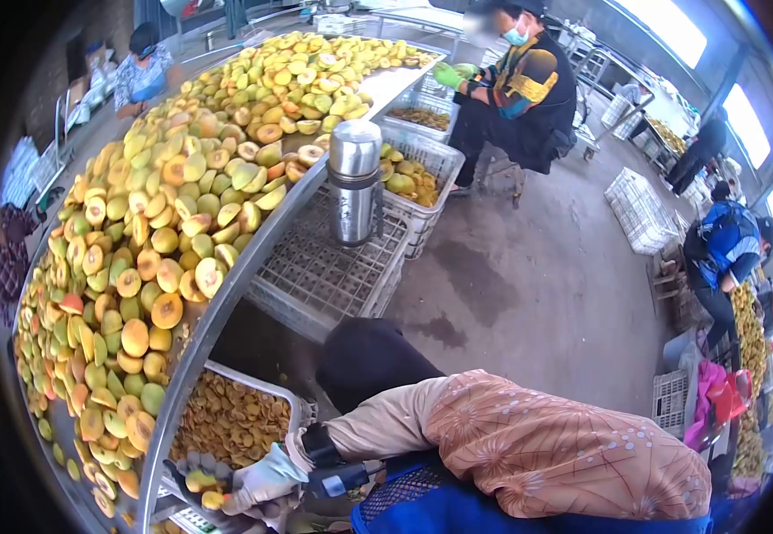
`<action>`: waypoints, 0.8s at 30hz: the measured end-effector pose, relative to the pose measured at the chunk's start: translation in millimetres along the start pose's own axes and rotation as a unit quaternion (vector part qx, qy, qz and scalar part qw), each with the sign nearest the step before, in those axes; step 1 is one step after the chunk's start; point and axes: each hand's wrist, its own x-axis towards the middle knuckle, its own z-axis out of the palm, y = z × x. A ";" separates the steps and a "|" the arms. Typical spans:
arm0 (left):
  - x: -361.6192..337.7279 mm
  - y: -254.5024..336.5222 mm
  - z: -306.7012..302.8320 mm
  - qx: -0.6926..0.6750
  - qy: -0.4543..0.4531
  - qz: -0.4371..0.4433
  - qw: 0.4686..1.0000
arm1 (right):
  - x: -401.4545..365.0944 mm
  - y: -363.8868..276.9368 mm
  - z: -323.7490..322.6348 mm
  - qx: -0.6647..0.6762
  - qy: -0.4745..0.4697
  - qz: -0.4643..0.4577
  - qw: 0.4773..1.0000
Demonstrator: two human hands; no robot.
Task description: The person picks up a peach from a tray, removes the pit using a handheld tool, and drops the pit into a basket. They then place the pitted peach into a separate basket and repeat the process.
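My right hand, in a whitish glove with a dark cuff, reaches in from the right at the lower left. Its fingers are closed at a small orange-yellow fruit piece. Just beyond it, the grey-gloved fingers of my left hand curl around a yellow apricot piece; most of this hand is hidden. Both hands are beside the metal table rim, close to a white crate of brown, flat fruit scraps. Halved yellow-green apricots lie heaped on the table.
A steel thermos stands on an upturned white crate beside the table. A fruit-filled crate is behind it. A green-gloved person sits beyond; another person is across the table. More workers and crates are at right.
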 end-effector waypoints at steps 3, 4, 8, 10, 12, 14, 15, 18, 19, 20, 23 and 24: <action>4.1 25.5 -24.2 -0.050 0.037 0.028 0.998 | 40.0 44.1 -11.1 -0.198 0.112 -0.063 0.972; 1.3 42.8 -42.5 -0.067 0.072 0.058 0.994 | 70.7 91.5 -10.3 -0.087 0.291 -0.058 0.951; -36.5 136.1 -68.3 0.064 0.250 0.132 0.957 | 37.9 52.2 -10.1 -0.019 0.187 0.144 0.971; -40.3 166.9 -140.0 0.266 0.348 0.260 0.861 | 39.6 49.4 2.1 -0.085 0.180 0.123 0.972; -59.2 201.9 -111.3 0.672 0.460 0.072 0.576 | 38.3 44.3 1.0 -0.097 0.197 0.111 0.969; -51.3 193.1 -121.4 0.829 0.416 0.306 0.217 | 39.1 38.4 1.7 -0.083 0.192 0.107 0.972; -42.3 199.6 -122.7 0.826 0.369 0.262 0.335 | 40.2 42.4 1.7 -0.081 0.205 0.073 0.973; 24.7 198.0 -137.6 0.796 0.190 0.184 0.545 | 29.7 41.5 -1.5 -0.124 0.224 -0.057 0.965; 52.0 191.4 -139.7 0.801 0.142 0.173 0.556 | 75.7 119.1 -15.7 -0.225 0.258 -0.123 0.931; 70.4 184.9 -136.4 0.807 0.107 0.168 0.556 | 53.9 75.5 -12.6 -0.264 0.247 -0.002 0.932; 89.4 165.8 -80.5 0.820 0.077 0.186 0.535 | 50.2 61.3 -6.6 -0.276 0.328 -0.005 0.904; 82.9 162.7 -66.7 0.816 0.081 0.199 0.537 | 40.9 53.7 -2.2 -0.287 0.341 0.000 0.895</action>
